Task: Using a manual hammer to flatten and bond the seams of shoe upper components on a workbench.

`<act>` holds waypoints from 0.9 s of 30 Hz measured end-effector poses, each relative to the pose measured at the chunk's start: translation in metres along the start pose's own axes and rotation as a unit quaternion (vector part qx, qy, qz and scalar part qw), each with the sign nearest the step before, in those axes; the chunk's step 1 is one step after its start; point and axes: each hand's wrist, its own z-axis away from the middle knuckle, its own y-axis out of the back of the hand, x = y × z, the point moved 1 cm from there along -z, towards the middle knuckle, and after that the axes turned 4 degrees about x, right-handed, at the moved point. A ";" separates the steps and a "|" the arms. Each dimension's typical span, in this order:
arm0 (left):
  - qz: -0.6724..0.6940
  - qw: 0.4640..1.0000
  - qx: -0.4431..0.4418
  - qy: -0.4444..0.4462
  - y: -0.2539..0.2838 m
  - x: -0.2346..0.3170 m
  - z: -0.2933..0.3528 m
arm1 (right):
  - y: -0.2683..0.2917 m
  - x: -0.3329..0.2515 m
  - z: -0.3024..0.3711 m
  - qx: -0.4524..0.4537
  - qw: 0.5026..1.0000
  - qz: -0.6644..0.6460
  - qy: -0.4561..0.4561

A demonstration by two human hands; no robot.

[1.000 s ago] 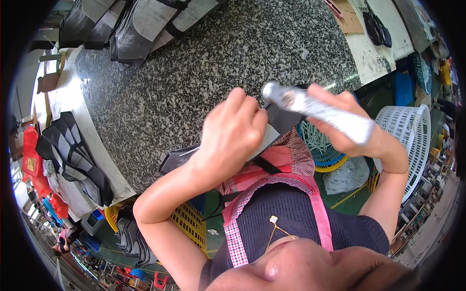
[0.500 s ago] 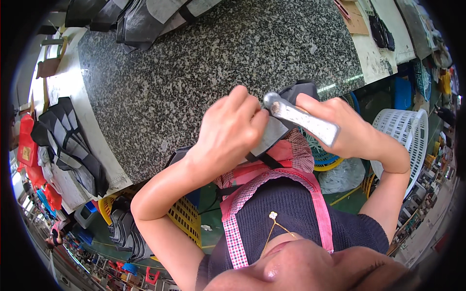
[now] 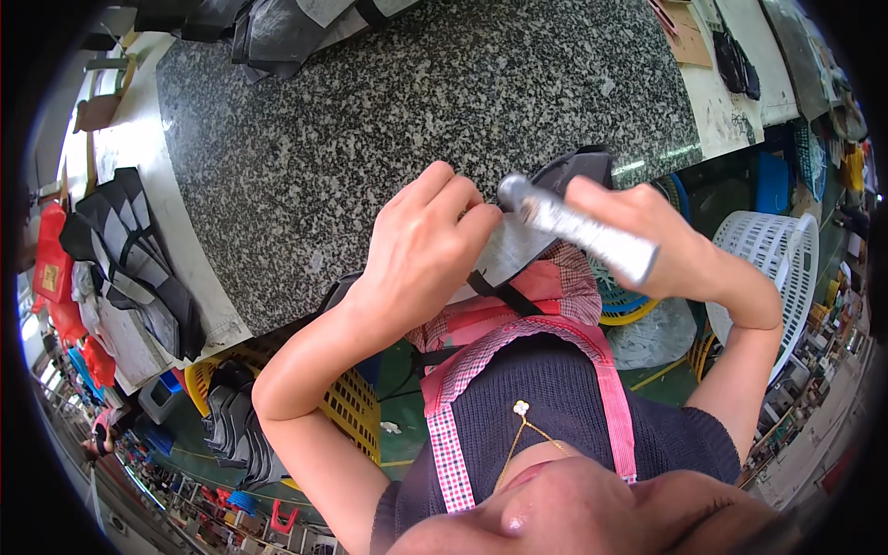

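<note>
My right hand (image 3: 661,236) grips a hammer whose silvery metal head (image 3: 592,233), rounded at one end, is smeared by motion. The head is over a black and grey flat piece (image 3: 518,248), apparently leather or a similar sheet, lying at the near edge of the speckled stone slab (image 3: 416,102). A black strip (image 3: 507,298) crosses that piece towards the pink apron. My left hand (image 3: 421,242) is closed at the piece's left part, thumb and fingers curled together beside the hammer's round end. The fingertips and the hammer's handle are hidden.
More black and grey pieces lie at the slab's far left edge (image 3: 287,37) and in a fanned stack (image 3: 139,268) on the left. A white plastic basket (image 3: 772,254) stands to the right. Below the table, a yellow crate (image 3: 356,421) stands near stacked grey pieces (image 3: 236,425).
My left hand has shifted slightly left, uncovering more of the grey piece. The hammer head has dipped a little to the right and is more blurred. The hammer stays in my right hand.
</note>
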 end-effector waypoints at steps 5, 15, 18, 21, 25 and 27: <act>0.008 0.999 0.008 0.040 -0.013 0.000 -0.013 | 0.024 0.004 0.007 0.208 0.973 -0.059 -0.085; 0.168 0.967 -0.044 0.188 -0.002 -0.005 -0.025 | 0.009 0.011 0.012 0.121 0.981 -0.055 -0.143; 0.139 0.982 0.002 0.130 -0.008 -0.002 -0.019 | 0.019 0.018 0.006 0.134 0.982 -0.071 -0.112; 0.061 0.995 0.025 0.076 -0.010 0.005 -0.011 | 0.028 0.007 0.006 0.237 0.968 0.044 0.063; 0.039 0.999 -0.014 0.023 -0.011 0.004 -0.012 | 0.014 0.013 0.004 0.072 0.995 -0.046 -0.049; 0.012 1.000 -0.018 0.007 -0.011 0.004 -0.011 | 0.028 0.008 -0.002 0.095 0.993 -0.042 -0.056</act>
